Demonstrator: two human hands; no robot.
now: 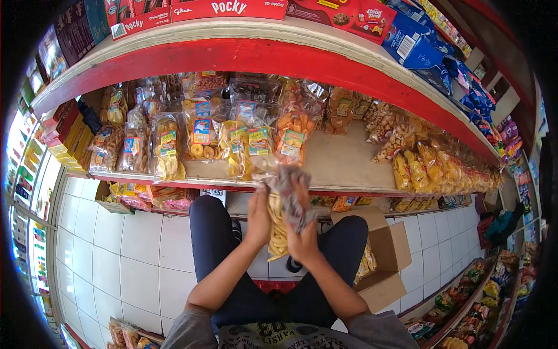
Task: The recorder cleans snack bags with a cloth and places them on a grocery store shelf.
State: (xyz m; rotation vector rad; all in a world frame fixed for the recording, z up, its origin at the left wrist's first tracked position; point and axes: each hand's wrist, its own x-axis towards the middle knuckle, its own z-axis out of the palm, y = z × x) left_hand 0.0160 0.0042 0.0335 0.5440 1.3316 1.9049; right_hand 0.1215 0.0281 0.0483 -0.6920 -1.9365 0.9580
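Note:
Between my knees, my left hand grips a clear plastic bag of yellow snacks near its top and side. My right hand holds a crumpled grey and reddish-brown cloth, blurred, against the right side of that bag. The cloth covers part of the bag. Just beyond both hands is a shelf with packed snacks. Its nearest packs include a bag of orange chips and a bag of yellow chips, both labelled.
An open cardboard box with yellow snack bags stands by my right knee. The upper shelf's red edge overhangs the packs. Rows of yellow bags fill the shelf's right end. More snack racks stand at the lower right.

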